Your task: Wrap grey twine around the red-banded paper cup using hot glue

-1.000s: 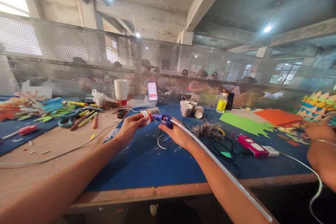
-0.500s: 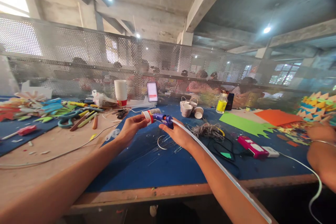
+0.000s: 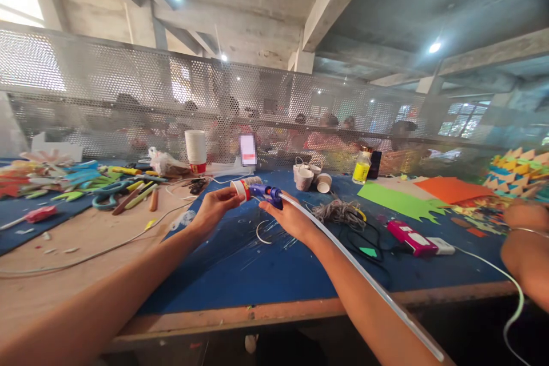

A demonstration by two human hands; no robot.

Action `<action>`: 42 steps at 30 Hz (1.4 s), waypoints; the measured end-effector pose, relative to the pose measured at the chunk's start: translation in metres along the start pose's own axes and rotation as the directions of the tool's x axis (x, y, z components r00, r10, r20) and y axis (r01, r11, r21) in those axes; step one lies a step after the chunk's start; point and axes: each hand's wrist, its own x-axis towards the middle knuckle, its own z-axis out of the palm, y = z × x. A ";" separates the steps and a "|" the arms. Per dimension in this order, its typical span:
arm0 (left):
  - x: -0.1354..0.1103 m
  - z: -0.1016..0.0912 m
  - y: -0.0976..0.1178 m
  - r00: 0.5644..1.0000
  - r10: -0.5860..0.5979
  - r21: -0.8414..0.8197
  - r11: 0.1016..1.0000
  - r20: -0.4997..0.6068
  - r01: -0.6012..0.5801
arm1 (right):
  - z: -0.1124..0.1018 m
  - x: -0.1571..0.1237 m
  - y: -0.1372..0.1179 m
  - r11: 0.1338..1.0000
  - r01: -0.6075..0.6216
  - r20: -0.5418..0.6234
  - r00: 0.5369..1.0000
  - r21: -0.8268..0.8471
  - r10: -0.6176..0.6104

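A small paper cup (image 3: 241, 190), white with a red band, is pinched by its base in the fingers of my left hand (image 3: 218, 206). Wrapped around a blue hot glue gun (image 3: 266, 190) is my right hand (image 3: 289, 216). The gun's nozzle end meets the cup's side; whether the tip touches it I cannot make out. From the back of the gun a long clear glue stick (image 3: 355, 269) runs down over my right forearm. Beneath my hands, a short piece of white cord (image 3: 262, 233) lies curved on the blue mat (image 3: 227, 274).
Small cord-wrapped cups (image 3: 305, 179) and tangled twine (image 3: 338, 213) lie ahead. A cup stack (image 3: 195, 148), scissors (image 3: 109, 194) and paper scraps are left. A yellow bottle (image 3: 361, 167), green paper (image 3: 398, 203), a pink power strip (image 3: 412, 238) and another person's arm (image 3: 525, 246) are right.
Almost nothing differs. The whole view has shifted very slightly, and both hands keep the same hold on the cup and the glue gun.
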 end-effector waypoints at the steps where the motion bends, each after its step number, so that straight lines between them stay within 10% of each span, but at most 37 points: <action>1: 0.000 0.001 0.001 1.000 -0.003 0.004 1.000 -0.001 0.003 | 0.000 0.000 -0.001 1.000 -0.001 0.000 1.000 -0.002 0.001; 20: 0.002 0.004 0.000 0.997 0.079 0.194 0.978 0.005 -0.079 | 0.000 0.003 0.004 0.999 0.038 -0.038 0.999 -0.013 -0.038; 25: -0.001 0.002 0.002 1.000 -0.019 0.031 0.999 0.024 0.018 | 0.004 0.005 0.014 0.999 0.009 -0.032 0.999 0.051 -0.008; 32: 0.008 -0.008 -0.012 0.993 -0.110 -0.162 0.981 -0.037 0.102 | -0.005 0.014 0.036 0.870 -0.298 -0.181 0.953 -0.393 0.245; 42: 0.012 -0.009 -0.011 0.980 -0.194 -0.360 0.918 -0.038 0.168 | 0.000 0.012 0.066 0.765 -0.332 0.008 0.915 -0.552 0.403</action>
